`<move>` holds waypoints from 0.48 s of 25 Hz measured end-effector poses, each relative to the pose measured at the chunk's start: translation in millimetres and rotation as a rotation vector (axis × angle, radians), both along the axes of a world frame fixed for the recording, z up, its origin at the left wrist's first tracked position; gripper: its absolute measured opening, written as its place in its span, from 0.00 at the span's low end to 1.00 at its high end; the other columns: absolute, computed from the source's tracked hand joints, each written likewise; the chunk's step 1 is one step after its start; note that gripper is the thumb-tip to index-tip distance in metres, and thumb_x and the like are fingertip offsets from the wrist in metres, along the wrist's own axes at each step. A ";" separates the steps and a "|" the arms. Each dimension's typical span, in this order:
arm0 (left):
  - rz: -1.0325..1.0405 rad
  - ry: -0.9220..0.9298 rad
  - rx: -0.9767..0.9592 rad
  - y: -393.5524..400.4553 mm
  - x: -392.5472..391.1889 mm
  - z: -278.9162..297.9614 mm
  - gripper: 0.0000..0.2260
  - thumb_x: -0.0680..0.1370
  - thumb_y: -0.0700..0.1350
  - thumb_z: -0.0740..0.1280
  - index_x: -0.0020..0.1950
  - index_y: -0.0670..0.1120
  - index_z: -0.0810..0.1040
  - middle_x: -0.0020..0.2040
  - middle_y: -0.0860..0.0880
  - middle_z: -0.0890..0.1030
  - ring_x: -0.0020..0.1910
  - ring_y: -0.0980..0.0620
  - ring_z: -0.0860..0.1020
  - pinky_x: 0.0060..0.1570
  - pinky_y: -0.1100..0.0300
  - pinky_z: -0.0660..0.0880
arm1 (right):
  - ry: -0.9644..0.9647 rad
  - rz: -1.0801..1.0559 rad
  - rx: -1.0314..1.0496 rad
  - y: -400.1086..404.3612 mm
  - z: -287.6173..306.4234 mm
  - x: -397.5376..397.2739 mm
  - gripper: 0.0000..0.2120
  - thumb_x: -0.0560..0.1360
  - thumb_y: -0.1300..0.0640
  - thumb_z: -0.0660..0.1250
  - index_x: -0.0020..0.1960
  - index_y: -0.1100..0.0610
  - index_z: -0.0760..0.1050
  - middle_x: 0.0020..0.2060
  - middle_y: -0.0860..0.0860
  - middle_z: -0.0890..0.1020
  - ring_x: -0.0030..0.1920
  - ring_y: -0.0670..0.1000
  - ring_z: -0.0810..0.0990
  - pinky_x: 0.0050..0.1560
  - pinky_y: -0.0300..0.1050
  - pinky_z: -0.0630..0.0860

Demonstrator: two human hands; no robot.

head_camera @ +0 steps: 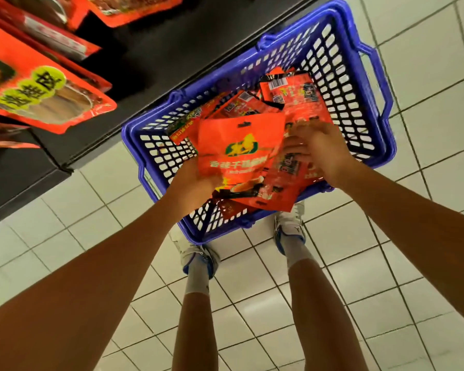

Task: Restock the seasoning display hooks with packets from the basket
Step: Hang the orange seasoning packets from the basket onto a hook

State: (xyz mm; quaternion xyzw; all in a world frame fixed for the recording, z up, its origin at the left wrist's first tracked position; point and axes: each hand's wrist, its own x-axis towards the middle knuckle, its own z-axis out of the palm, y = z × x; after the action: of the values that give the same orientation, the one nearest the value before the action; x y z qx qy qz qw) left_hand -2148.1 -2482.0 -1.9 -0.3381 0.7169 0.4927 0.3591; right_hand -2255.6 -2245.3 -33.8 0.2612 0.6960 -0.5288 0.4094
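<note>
Head view looks straight down past our two bare forearms and our legs, with white socks and white-and-blue shoes [198, 259] standing on the pale tiled floor [386, 303]. Just beyond the toes sits the blue plastic basket [370, 108], its lattice walls open to the tiles beneath, and both our hands reach into it. Our left hand [196, 180] grips the lower left edge of an orange seasoning packet [239, 151], its fingers curled under the packet while the printed face with a green logo and a hang slot at the top tilts up toward us. Our right hand [319, 153] rests at the right edge of that same packet, over the pile; its fingers are bent and blurred, so we cannot tell whether they grasp anything. Beneath and behind the lifted packet lies the pile of packets [289, 92], red and orange, some turned back-side up with barcodes showing. Farther off, at the upper left, the dark display stand [150, 49] rises beside the basket, with hanging packets [38, 95] in orange overlapping one another along it.
</note>
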 end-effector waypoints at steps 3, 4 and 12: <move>0.208 -0.056 -0.041 -8.8 16.1 -3.4 0.10 0.72 0.37 0.68 0.45 0.53 0.78 0.38 0.57 0.83 0.42 0.52 0.79 0.39 0.57 0.72 | 0.268 0.617 0.530 9.3 -42.2 -5.6 0.19 0.74 0.55 0.68 0.63 0.56 0.76 0.61 0.62 0.80 0.60 0.62 0.79 0.59 0.51 0.75; 0.237 -0.066 -0.040 -11.6 18.6 -4.6 0.09 0.69 0.39 0.68 0.45 0.53 0.78 0.36 0.58 0.83 0.41 0.52 0.79 0.39 0.58 0.72 | 0.262 0.862 0.637 12.3 -52.8 -6.6 0.29 0.74 0.53 0.69 0.73 0.57 0.67 0.70 0.63 0.72 0.70 0.64 0.71 0.65 0.56 0.73; 0.256 -0.050 0.001 -15.9 18.1 -12.5 0.10 0.68 0.41 0.70 0.48 0.53 0.80 0.41 0.57 0.85 0.45 0.53 0.82 0.43 0.56 0.77 | 0.486 1.237 0.685 39.0 -61.7 -25.5 0.29 0.78 0.51 0.61 0.78 0.52 0.62 0.78 0.55 0.63 0.79 0.61 0.55 0.74 0.61 0.59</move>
State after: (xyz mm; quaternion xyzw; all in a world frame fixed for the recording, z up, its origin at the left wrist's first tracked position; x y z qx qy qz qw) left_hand -2129.9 -2497.9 -14.4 -0.4388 0.6586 0.5262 0.3111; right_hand -2281.1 -2206.3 -95.5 -0.1892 0.9126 0.0018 0.3625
